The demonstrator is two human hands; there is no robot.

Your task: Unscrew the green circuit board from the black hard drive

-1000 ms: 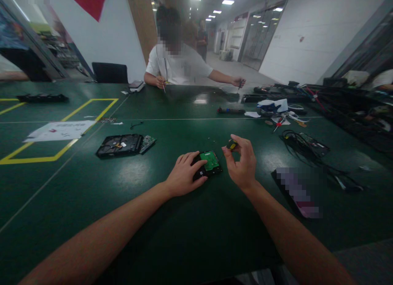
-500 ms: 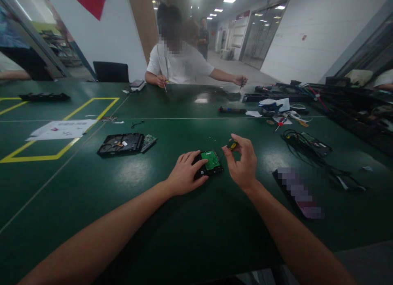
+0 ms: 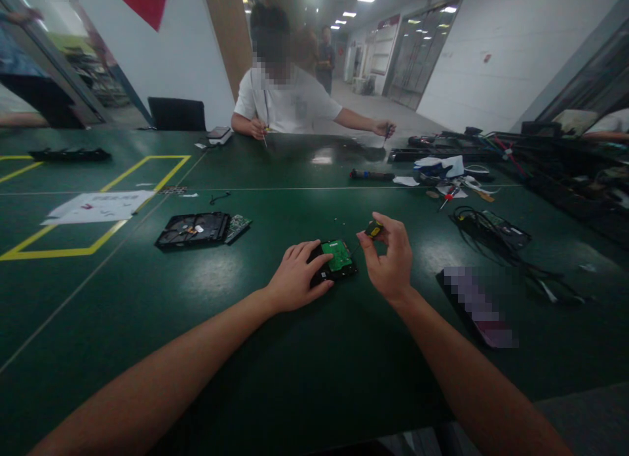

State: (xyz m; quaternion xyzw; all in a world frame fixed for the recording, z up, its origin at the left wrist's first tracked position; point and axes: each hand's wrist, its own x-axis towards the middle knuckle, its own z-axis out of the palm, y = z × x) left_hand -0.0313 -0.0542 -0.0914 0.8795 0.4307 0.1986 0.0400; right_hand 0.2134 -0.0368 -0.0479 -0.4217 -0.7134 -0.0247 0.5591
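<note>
A black hard drive (image 3: 348, 272) with a green circuit board (image 3: 339, 254) facing up lies flat on the green table. Across its left side rests my left hand (image 3: 299, 276), its fingers on top and the thumb along the near edge, holding it down. My right hand (image 3: 390, 253) pinches the short black-and-yellow handle of a screwdriver (image 3: 374, 229) between thumb and fingers. Its thin shaft slants down to the drive's right edge; whether the tip touches a screw is too small to tell.
An opened hard drive (image 3: 194, 232) with a loose circuit board (image 3: 238, 228) lies left. To the right are a phone (image 3: 476, 308), black cables (image 3: 525, 266) and a red screwdriver (image 3: 448, 195). Across the table sits a person (image 3: 289, 102) with tools in hand. Paper sheets (image 3: 98, 207) lie far left.
The screwdriver handle and the fingertips of my right hand have shifted slightly right and turned a little. My left hand and the hard drive stay in place.
</note>
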